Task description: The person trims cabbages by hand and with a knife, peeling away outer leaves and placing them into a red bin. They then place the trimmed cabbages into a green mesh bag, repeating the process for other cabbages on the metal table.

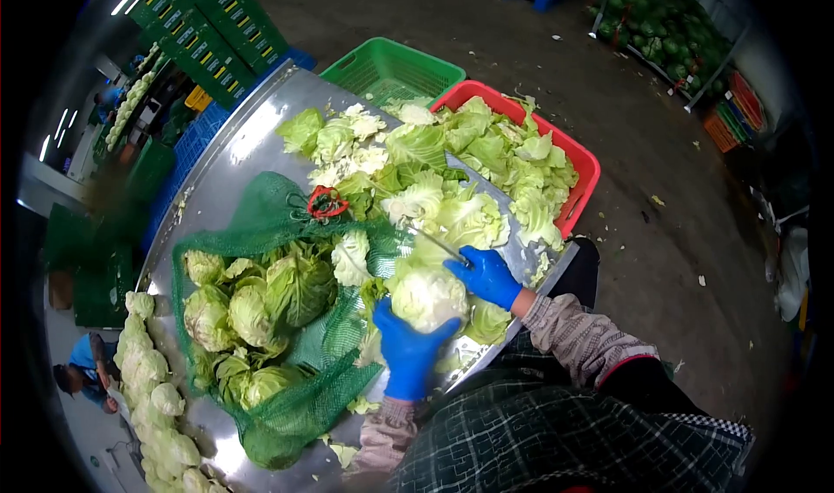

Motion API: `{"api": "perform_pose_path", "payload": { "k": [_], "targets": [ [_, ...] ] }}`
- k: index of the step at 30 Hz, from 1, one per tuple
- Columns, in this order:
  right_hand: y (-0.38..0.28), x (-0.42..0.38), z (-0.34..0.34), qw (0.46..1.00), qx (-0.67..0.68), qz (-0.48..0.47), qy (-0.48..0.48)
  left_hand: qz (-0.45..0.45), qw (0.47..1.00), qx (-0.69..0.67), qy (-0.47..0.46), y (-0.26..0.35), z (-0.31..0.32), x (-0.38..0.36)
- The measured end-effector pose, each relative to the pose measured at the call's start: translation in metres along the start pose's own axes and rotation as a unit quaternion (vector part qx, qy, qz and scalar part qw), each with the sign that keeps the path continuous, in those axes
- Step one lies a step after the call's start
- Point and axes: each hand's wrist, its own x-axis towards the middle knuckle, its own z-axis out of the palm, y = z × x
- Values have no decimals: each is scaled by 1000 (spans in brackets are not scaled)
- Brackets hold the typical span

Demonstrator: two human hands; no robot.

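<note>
A pale, trimmed cabbage (428,299) rests near the front edge of the metal table. My left hand (408,347), in a blue glove, cups its near side with thumb and fingers spread around it. In my right hand (488,276), also blue-gloved, is a knife (439,244), its thin blade pointing away over loose leaves beyond the cabbage. Part of the handle is hidden by the fingers. To the left lies an open green mesh bag (343,395) with several untrimmed cabbages (254,311) inside. Cut outer leaves (417,150) are heaped just past my hands.
A red crate (588,167) full of leaves stands against the table's far right edge, beside a green crate (391,63). Trimmed cabbages (161,397) line the left side of the metal table (248,141). A co-worker (89,367) is at the far left.
</note>
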Motion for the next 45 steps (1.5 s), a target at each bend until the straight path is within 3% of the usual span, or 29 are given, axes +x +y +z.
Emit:
{"api": "perform_pose_path", "payload": {
  "k": [1,2,5,6,8,11,12,14,15,17,20,23,26,28,29,32,36,39,40,42,45],
  "targets": [
    [-11,3,-2,999,39,28,-7,99,984,146,35,2,-12,2],
    [-22,1,0,997,67,2,41,208,970,117,40,1,-23,10],
    [12,40,13,990,108,28,88,272,921,207,-187,-17,-46,27],
    [39,65,15,983,135,33,122,264,926,201,-178,-19,-48,30],
    [87,98,7,982,1,48,182,243,938,187,-161,-23,-53,31],
    [10,57,-29,991,-68,64,92,203,956,132,-163,-15,-57,40],
    [-10,34,-30,998,5,65,14,187,961,120,-165,-15,-56,43],
    [2,-14,6,998,-4,-66,-23,136,974,101,-152,-7,-52,52],
    [-18,-29,7,994,52,-88,-29,90,981,59,-158,-3,-51,57],
    [-35,-42,11,995,23,-99,-19,28,986,1,-164,-2,-49,63],
    [-37,-40,12,996,-11,-85,-37,22,983,-41,-176,-9,-45,67],
    [-39,-36,13,996,-29,-65,-48,78,985,24,-152,-19,-43,65],
    [-43,-28,12,995,-63,-25,-66,84,980,148,-102,6,-37,46],
    [-43,-21,7,994,-64,-8,-92,91,981,156,-76,5,-32,41],
    [-39,-19,11,998,-32,-45,-16,87,981,161,-70,9,-30,40],
    [-18,-6,24,997,-48,-54,17,69,983,158,-56,13,-22,38],
    [2,29,15,999,-31,10,-15,57,984,148,-76,15,-30,33],
    [-5,39,17,996,88,-14,10,97,993,73,-11,-16,-27,14],
    [-12,38,16,989,144,-7,22,79,996,-31,-20,-24,-25,5],
    [-16,42,10,990,129,-2,61,45,969,-239,-38,-39,-16,-4],
    [23,74,-2,988,83,44,123,76,980,-183,-36,-54,-4,-13]
  ]
}}
